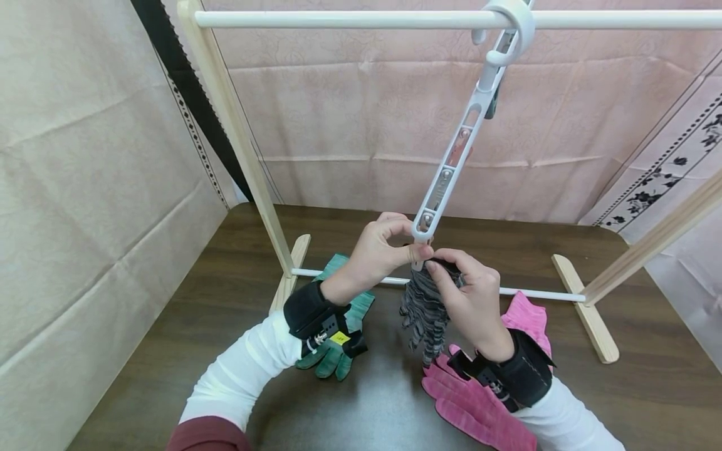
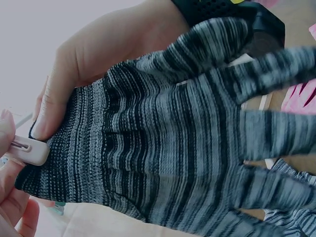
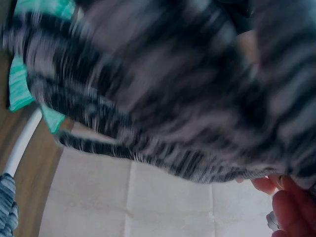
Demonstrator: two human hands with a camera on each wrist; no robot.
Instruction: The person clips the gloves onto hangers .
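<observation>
A white clip hanger (image 1: 451,163) hangs slanted from the rack's top rod (image 1: 338,19). My left hand (image 1: 383,250) pinches the clip (image 1: 422,235) at the hanger's lower end; in the left wrist view that clip (image 2: 32,150) sits against the glove's cuff between my fingertips. My right hand (image 1: 468,294) grips the cuff of a grey and black striped glove (image 1: 423,313) and holds it up at the clip. The glove (image 2: 173,138) hangs with its fingers down. In the right wrist view the glove (image 3: 187,98) is a blur that fills most of the frame.
Green gloves (image 1: 338,338) lie on the dark wooden table (image 1: 225,300) under my left wrist. Pink gloves (image 1: 479,401) lie under my right wrist. The wooden rack's legs (image 1: 586,313) and low white crossbar (image 1: 541,293) stand just behind my hands. Cloth drapes hang around.
</observation>
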